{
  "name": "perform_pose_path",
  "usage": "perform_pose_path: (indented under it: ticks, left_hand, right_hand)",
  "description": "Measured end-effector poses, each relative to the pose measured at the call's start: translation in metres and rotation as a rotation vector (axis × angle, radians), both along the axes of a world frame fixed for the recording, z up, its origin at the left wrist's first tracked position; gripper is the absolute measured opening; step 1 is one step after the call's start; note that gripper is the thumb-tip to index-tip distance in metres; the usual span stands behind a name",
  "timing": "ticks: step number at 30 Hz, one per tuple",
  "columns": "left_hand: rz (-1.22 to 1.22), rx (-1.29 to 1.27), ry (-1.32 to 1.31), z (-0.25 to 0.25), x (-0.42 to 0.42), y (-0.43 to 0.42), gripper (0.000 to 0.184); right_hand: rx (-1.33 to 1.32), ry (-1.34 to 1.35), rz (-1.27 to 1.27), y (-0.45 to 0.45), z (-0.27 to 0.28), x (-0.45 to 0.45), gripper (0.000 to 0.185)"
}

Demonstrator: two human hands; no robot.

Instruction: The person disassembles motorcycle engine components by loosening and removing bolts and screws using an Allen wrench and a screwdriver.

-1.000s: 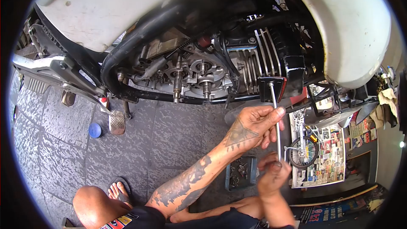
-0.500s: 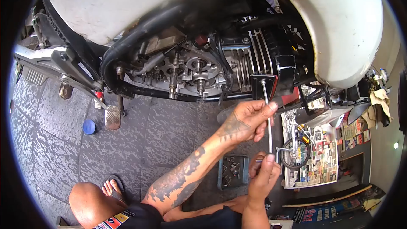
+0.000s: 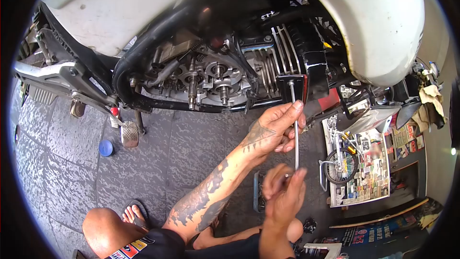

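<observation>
A long, shiny T-handle wrench (image 3: 296, 146) runs up to a bolt on a small black cover (image 3: 301, 91) with a red edge, at the finned end of a motorcycle engine. My left hand (image 3: 269, 132), on the tattooed arm, is closed round the upper shaft, thumb along it. At the lower end my right hand (image 3: 285, 194) has its fingers curled at the crossbar, slightly blurred; one bar end shows between them. To the left, the engine (image 3: 218, 86) is opened, with bare shafts and gears in view.
A black frame tube (image 3: 129, 43) curves round the engine. A foot pedal (image 3: 129, 134) juts out at the left, near a blue cap (image 3: 106, 148) on the tiled floor. A parts tray (image 3: 257, 192) lies partly behind my right hand. A small bicycle picture (image 3: 359, 163) is at the right.
My right hand has moved slightly up and left and turned at the crossbar, now covering more of the tray. My left hand stays on the shaft. The whole view has shifted a little.
</observation>
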State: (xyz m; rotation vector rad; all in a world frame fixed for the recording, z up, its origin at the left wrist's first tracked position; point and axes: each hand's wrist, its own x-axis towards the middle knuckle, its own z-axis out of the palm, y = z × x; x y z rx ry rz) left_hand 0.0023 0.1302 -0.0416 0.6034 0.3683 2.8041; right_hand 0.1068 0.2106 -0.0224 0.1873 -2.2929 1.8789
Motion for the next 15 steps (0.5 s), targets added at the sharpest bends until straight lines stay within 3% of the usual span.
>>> perform_pose_path:
  ticks: [1,3,6,9,13,15]
  left_hand:
    - [0.0,-0.001,0.006,0.0,-0.001,0.0,0.04]
    - [0.007,-0.074,-0.021,0.004,0.002,-0.006,0.041]
    - [0.019,-0.111,-0.026,0.003,0.002,-0.008,0.041]
    - [0.017,-0.161,-0.049,0.005,0.003,-0.014,0.042]
    - [0.026,-0.145,-0.04,0.003,0.001,-0.012,0.043]
    - [0.085,-0.181,-0.032,0.0,-0.003,-0.009,0.043]
  right_hand:
    - [-0.001,0.006,0.0,0.013,0.001,-0.005,0.056]
    - [0.506,0.7,-0.18,0.02,0.014,-0.018,0.045]
    - [1.144,0.578,0.214,0.042,0.068,-0.032,0.048]
    - [1.603,0.547,0.522,0.021,0.111,-0.036,0.04]
    - [1.659,0.729,0.697,0.005,0.118,-0.05,0.032]
    - [1.603,0.849,0.902,0.015,0.111,-0.064,0.025]
